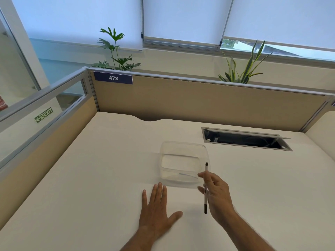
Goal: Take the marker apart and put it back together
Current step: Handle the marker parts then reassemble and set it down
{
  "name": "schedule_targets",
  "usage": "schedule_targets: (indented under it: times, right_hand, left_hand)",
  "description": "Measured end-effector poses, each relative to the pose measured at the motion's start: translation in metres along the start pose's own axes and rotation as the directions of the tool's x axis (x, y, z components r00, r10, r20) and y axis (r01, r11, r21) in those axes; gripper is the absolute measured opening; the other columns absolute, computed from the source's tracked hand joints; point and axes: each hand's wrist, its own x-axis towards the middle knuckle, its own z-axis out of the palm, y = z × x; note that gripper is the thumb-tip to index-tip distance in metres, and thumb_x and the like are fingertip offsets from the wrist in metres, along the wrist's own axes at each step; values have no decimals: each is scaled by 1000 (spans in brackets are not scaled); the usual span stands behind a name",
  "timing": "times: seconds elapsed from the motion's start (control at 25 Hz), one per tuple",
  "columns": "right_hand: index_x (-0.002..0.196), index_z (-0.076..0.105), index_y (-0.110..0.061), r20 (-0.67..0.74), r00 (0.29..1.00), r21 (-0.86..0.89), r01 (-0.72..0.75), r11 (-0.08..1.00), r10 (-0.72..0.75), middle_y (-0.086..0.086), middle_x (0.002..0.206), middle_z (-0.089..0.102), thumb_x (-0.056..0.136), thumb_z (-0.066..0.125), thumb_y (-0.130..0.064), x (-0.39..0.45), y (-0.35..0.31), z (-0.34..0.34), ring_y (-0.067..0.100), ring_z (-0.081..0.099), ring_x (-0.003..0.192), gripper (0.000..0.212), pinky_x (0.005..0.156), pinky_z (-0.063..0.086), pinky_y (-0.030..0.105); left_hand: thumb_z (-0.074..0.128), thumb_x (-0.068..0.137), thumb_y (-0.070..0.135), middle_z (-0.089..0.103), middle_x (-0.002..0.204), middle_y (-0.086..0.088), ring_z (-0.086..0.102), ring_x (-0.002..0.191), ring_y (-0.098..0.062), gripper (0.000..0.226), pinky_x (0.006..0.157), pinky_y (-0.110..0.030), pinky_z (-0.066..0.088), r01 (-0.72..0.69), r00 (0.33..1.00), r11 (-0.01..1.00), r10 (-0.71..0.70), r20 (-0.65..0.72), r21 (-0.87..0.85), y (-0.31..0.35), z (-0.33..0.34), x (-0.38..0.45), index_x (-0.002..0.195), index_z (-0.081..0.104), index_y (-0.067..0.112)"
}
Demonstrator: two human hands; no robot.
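While the left hand (pixel 157 209) is lying flat and open on the cream bench (pixel 90 178), the right hand (pixel 216 193) is pinching a thin white black-ended marker (pixel 206 189) at five o'clock of the clear plastic tub (pixel 183 163).

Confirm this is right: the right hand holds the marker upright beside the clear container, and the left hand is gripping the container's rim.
One detail is wrong. In the head view the left hand lies flat and open on the desk, in front of the clear container, not gripping it. The right hand does hold the marker upright beside it.

A plastic container (pixel 183 162) sat mid-desk (pixel 90 178); the left hand (pixel 157 209) lay flat before it, the right hand (pixel 217 194) held a marker (pixel 206 187) at its right edge.
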Motion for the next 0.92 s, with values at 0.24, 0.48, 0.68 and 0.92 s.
schedule_targets:
  times: [0.24, 0.48, 0.68, 0.92]
  right_hand:
    - [70, 75, -6, -80, 996, -125, -53, 991, 43, 4, 64, 72, 74, 83, -14, -2, 7, -19, 21, 60, 58, 12, 63, 48, 34]
    - [74, 77, -16, -239, 969, -358, -144, 923, 58, 4, 60, 75, 72, 81, -7, -20, 33, -32, 25, 74, 64, 10, 68, 60, 37]
    - [75, 77, -22, -295, 954, -350, -167, 922, 61, -1, 63, 76, 73, 79, -10, -30, 54, -31, 22, 75, 67, 12, 76, 58, 38]
    - [69, 70, -31, -211, 977, -722, -160, 673, 6, -10, 67, 73, 70, 80, -29, -27, 70, -34, 9, 68, 70, 10, 70, 54, 30]
  left_hand:
    - [32, 79, 86, 49, 147, -14, 37, 139, -25, 102, 107, -62, 18, -3, 1000, 1000, 3, 11, -11, 0, 0, 0, 137, 52, 4]
    - [27, 80, 85, 51, 144, -15, 48, 134, -28, 102, 106, -62, 19, 0, 1000, 1000, 0, 14, -14, 1, -2, 0, 135, 54, 3]
    - [26, 81, 85, 50, 146, -15, 47, 135, -28, 102, 107, -62, 18, 1, 1000, 1000, -1, 27, -16, 1, -2, 1, 137, 52, 3]
    - [27, 80, 86, 50, 146, -15, 44, 136, -27, 102, 106, -62, 19, 0, 999, 1000, 0, 35, -10, 1, -3, 0, 136, 52, 4]
